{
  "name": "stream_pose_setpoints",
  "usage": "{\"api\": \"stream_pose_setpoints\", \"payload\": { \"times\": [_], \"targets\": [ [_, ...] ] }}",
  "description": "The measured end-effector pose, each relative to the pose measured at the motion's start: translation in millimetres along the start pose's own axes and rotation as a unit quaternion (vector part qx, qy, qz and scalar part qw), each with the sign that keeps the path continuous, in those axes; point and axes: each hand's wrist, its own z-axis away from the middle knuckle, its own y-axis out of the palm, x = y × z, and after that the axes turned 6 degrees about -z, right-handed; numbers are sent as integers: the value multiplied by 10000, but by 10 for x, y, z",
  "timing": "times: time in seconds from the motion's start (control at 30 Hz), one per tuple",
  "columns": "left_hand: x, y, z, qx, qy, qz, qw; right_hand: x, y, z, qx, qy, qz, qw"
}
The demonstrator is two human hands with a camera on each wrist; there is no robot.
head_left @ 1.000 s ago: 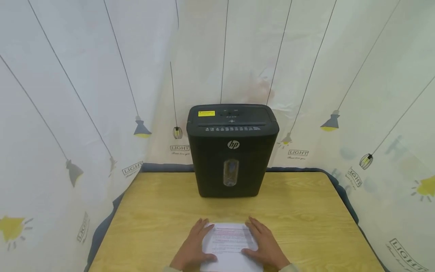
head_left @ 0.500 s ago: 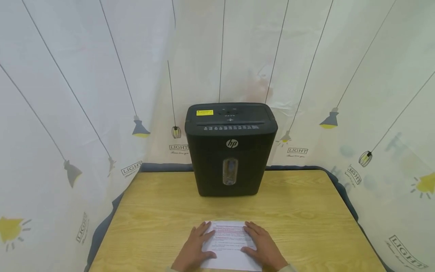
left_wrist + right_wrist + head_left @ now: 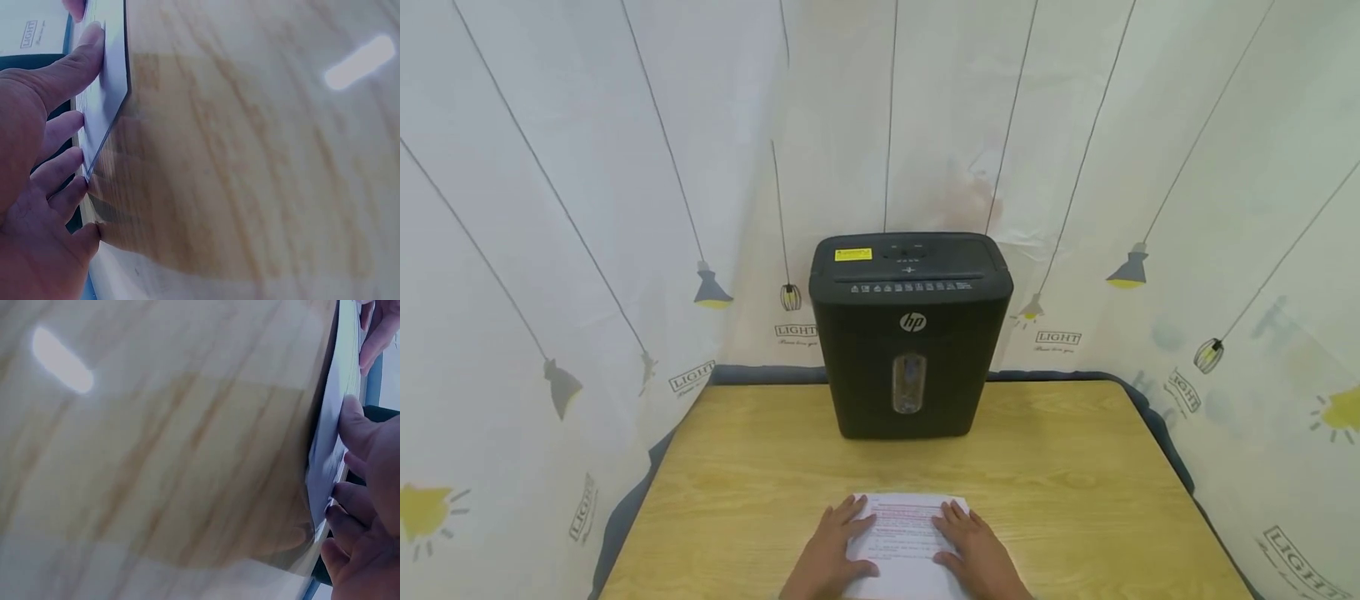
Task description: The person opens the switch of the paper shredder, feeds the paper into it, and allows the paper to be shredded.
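Note:
Printed paper [image 3: 902, 546] with red and black lines lies on the table in front of me. Loose layered edges show on the paper [image 3: 326, 440] in the right wrist view, so it is more than one sheet. My left hand [image 3: 831, 550] rests along its left side, fingertips near the top left corner and thumb on the face. Opposite it, my right hand [image 3: 979, 552] lies over the right side, with the top right corner showing past the fingers. Both hands' fingers look relaxed and spread. In the left wrist view, the left thumb [image 3: 87, 53] touches the paper.
A black HP paper shredder [image 3: 912, 342] stands upright at the back of the wooden table [image 3: 1075, 483], its slot on top and a clear window in front. White lamp-printed cloth [image 3: 700, 125] hangs behind and at both sides.
My right hand has drawn slightly inward and toward me, uncovering the paper's top right corner. The left hand stays at the left side. The shredder has not moved.

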Motion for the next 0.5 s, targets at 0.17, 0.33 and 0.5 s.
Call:
{"api": "stream_pose_setpoints", "payload": {
  "times": [0.17, 0.33, 0.5],
  "targets": [
    [-6, -17, -9, 21, -33, -51, 10000, 47, 11, -7, -180, 15, 162, 9997],
    [3, -11, -12, -198, 122, -30, 9997, 69, 15, -3, -524, -108, 219, 9983],
    [8, 32, -25, -515, 328, -92, 9981, 74, 13, -29, -766, 151, -459, 9959]
  ]
}}
